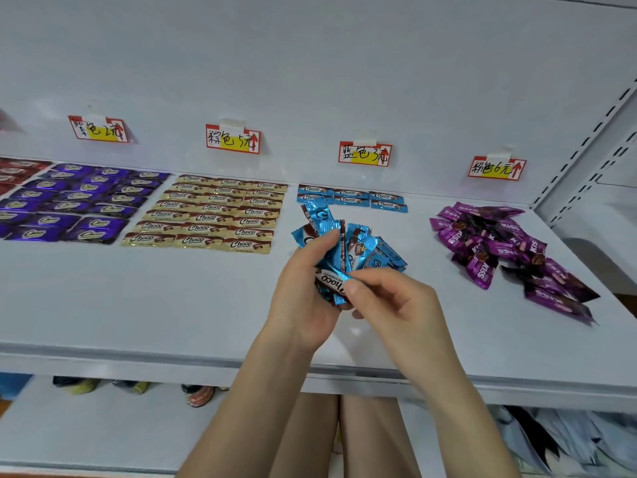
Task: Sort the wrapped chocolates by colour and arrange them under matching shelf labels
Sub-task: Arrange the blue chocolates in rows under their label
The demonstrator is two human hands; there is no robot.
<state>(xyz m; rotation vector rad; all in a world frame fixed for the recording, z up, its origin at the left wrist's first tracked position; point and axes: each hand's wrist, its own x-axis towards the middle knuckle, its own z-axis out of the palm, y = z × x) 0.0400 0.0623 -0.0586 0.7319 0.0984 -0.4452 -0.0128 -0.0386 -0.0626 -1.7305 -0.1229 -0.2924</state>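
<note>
My left hand grips a bunch of blue wrapped chocolates above the white shelf. My right hand pinches one blue chocolate at the bottom of that bunch. Several blue chocolates lie in tidy rows under the blue label. Gold chocolates lie in neat rows under their label. Purple chocolates fill the area under the left label. A loose heap of magenta chocolates sits under the right label.
Red chocolates show at the far left edge. A slotted shelf upright rises on the right. Below the shelf edge a lower shelf holds shoes and bags.
</note>
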